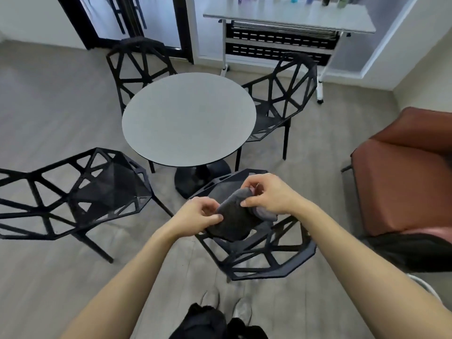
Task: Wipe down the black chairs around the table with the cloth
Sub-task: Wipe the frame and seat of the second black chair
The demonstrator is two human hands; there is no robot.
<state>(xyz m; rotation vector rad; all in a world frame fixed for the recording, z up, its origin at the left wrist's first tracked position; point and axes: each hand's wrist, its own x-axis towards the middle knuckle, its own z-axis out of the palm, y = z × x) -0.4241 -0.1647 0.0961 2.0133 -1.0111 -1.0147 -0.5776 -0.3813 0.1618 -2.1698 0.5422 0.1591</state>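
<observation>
Hands at lower centre of frame: left hand [204,215] and right hand [266,195] both pinch a folded dark grey cloth [234,221] with curled fingers, above the nearest black lattice-frame chair [266,260].

I see a dark grey cloth [234,220], black chairs [83,192] with open triangle-lattice frames, a pale grey round worktop [188,118] on a black base — and a rust-brown sofa [403,182] on grey wood-grain floor [49,106].
</observation>
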